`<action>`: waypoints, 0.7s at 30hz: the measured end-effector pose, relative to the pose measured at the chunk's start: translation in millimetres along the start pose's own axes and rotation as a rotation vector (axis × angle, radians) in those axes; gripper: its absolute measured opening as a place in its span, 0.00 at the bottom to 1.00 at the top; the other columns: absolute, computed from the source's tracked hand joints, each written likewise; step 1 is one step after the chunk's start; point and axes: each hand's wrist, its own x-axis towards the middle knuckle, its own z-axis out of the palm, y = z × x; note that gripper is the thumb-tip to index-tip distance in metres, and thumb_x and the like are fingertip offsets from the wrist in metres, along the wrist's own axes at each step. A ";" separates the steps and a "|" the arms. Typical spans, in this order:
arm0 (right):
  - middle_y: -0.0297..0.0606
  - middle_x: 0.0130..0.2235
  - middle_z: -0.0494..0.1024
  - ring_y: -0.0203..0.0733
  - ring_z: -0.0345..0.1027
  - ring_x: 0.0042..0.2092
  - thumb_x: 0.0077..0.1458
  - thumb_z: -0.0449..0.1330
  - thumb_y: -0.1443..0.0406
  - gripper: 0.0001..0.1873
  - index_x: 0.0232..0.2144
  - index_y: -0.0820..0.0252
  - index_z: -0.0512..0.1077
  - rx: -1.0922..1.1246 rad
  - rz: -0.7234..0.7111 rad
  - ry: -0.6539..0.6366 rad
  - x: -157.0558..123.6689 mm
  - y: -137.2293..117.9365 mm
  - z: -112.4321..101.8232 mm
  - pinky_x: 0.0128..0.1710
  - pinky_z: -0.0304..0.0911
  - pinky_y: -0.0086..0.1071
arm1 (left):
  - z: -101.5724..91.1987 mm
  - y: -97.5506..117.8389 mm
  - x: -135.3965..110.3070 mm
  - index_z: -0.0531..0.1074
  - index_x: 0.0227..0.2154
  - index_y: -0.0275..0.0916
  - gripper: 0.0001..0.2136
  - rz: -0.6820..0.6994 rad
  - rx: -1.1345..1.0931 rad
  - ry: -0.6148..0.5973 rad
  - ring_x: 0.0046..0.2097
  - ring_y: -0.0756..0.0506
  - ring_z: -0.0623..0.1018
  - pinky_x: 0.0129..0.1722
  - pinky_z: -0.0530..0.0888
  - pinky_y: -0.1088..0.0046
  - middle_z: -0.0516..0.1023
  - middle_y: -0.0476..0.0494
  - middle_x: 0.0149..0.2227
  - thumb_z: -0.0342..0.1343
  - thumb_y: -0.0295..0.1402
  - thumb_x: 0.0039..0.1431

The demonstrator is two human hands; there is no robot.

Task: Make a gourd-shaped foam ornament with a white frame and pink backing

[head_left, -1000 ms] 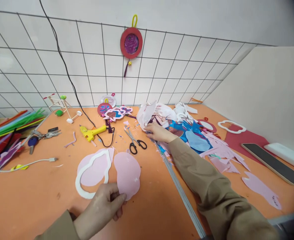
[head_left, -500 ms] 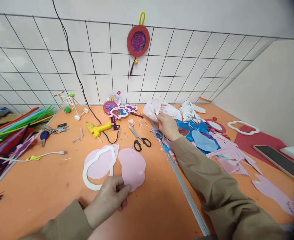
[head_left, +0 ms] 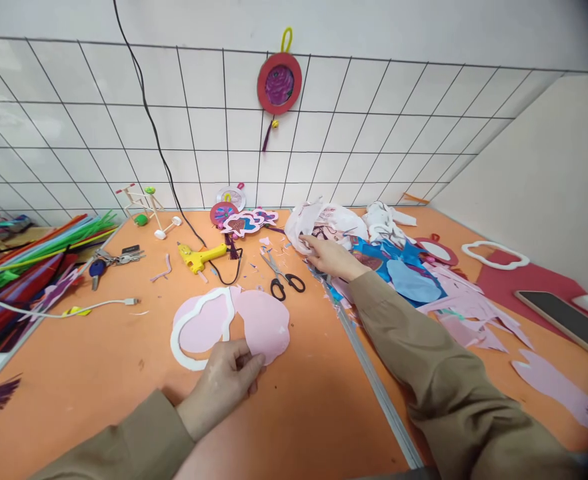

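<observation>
My left hand pinches the lower edge of a pink wavy-edged cut-out between thumb and fingers. Just left of it, a white wavy frame lies over another pink cut-out. At the back of the table my right hand is closed at the mouth of a thin white plastic bag, its fingertips gripping the bag's edge. Dark stringy contents show inside the bag. Black-handled scissors lie between my hands, blades pointing away.
A yellow glue gun and finished ornaments lie behind. Blue sheet material and pink scraps spread to the right, near a phone. Keys, a white cable and coloured pipe cleaners are left.
My right hand has drawn the bag's edge toward the left, and the bag's mouth has opened wider. My left hand keeps its pinch on the pink cut-out, which is now tilted flatter.
</observation>
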 end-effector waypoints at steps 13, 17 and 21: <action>0.52 0.56 0.69 0.49 0.63 0.53 0.57 0.48 0.79 0.24 0.53 0.65 0.70 -0.074 -0.142 -0.006 -3.6 -17.5 10.9 0.52 0.58 0.39 | -2.0 5.1 -0.5 0.67 0.22 0.38 0.14 -0.018 0.071 0.004 0.19 0.50 0.67 0.22 0.62 0.74 0.66 0.51 0.15 0.51 0.43 0.54; 0.49 0.52 0.74 0.48 0.67 0.50 0.54 0.50 0.79 0.31 0.60 0.61 0.64 -0.041 -0.111 0.024 -2.4 -18.6 11.3 0.47 0.61 0.36 | -2.4 0.2 1.3 0.67 0.22 0.38 0.15 0.005 0.081 0.004 0.20 0.50 0.67 0.22 0.61 0.74 0.67 0.51 0.16 0.51 0.44 0.55; 0.52 0.50 0.77 0.51 0.72 0.47 0.53 0.51 0.78 0.39 0.67 0.64 0.51 0.024 0.043 0.148 -1.0 -12.7 5.1 0.44 0.64 0.36 | -3.2 -4.8 3.3 0.68 0.23 0.38 0.15 -0.013 0.069 -0.008 0.19 0.50 0.66 0.21 0.61 0.74 0.67 0.50 0.15 0.52 0.46 0.55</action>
